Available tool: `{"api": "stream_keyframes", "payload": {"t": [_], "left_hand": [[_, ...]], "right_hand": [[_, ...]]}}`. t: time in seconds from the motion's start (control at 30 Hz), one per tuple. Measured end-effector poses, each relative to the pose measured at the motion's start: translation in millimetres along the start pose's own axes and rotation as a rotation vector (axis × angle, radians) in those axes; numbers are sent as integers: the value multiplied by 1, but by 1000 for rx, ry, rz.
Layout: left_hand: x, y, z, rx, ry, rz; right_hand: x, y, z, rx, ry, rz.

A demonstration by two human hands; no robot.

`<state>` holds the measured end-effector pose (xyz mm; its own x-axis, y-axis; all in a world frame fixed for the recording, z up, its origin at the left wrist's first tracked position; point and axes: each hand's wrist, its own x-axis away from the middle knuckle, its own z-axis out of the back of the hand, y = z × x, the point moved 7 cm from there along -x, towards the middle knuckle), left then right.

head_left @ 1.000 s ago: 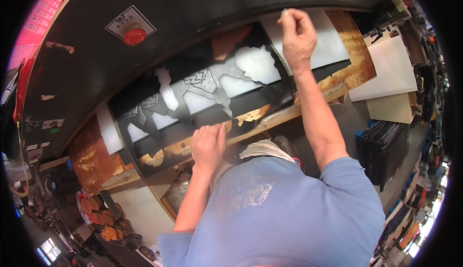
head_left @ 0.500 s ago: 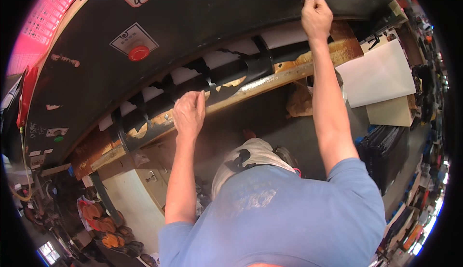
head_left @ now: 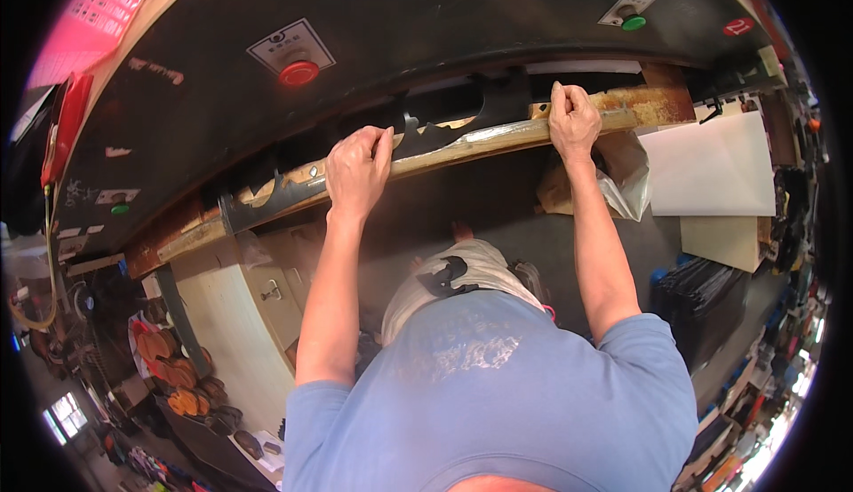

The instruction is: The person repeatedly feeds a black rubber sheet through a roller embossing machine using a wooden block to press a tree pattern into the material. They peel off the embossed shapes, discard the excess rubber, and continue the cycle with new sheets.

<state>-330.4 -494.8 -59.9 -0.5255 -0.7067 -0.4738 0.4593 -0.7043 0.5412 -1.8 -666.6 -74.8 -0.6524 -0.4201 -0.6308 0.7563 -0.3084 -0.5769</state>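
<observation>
A black sheet with large cut-out holes (head_left: 435, 139) lies along the worn board and hangs over the pale front bar (head_left: 498, 143) of a machine. My left hand (head_left: 358, 172) is closed at the sheet's front edge, thumb and fingers pinched on it. My right hand (head_left: 574, 126) is closed above the right end of the bar, in front of the bare, scuffed brown board (head_left: 653, 99). Whatever its fingers hold is hidden. Above both hands is the dark machine head (head_left: 444, 16), with a red push button (head_left: 298, 72) and a green push button (head_left: 633, 23).
A pink basket (head_left: 98, 12) stands at the upper left. To the right are a white sheet (head_left: 711, 168), a crumpled plastic bag (head_left: 622, 176) and a stack of black sheets (head_left: 697, 292). A cabinet (head_left: 222, 314) stands below the board at left, near orange-brown pieces (head_left: 169, 363).
My right hand has come down from the green button to the bar's right end. My left hand stays at the sheet's edge. White patches in the holes are now mostly hidden; the view has shifted.
</observation>
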Motion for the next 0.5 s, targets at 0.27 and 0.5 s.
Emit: {"api": "stream_keyframes", "payload": {"t": [0.27,0.5], "left_hand": [[5,-13,-7,7,-27,61],[10,-11,-6,41,25,17]], "right_hand": [[6,8,-13,-41,-77,-19],[5,34,-13,-168,-167,-207]]}}
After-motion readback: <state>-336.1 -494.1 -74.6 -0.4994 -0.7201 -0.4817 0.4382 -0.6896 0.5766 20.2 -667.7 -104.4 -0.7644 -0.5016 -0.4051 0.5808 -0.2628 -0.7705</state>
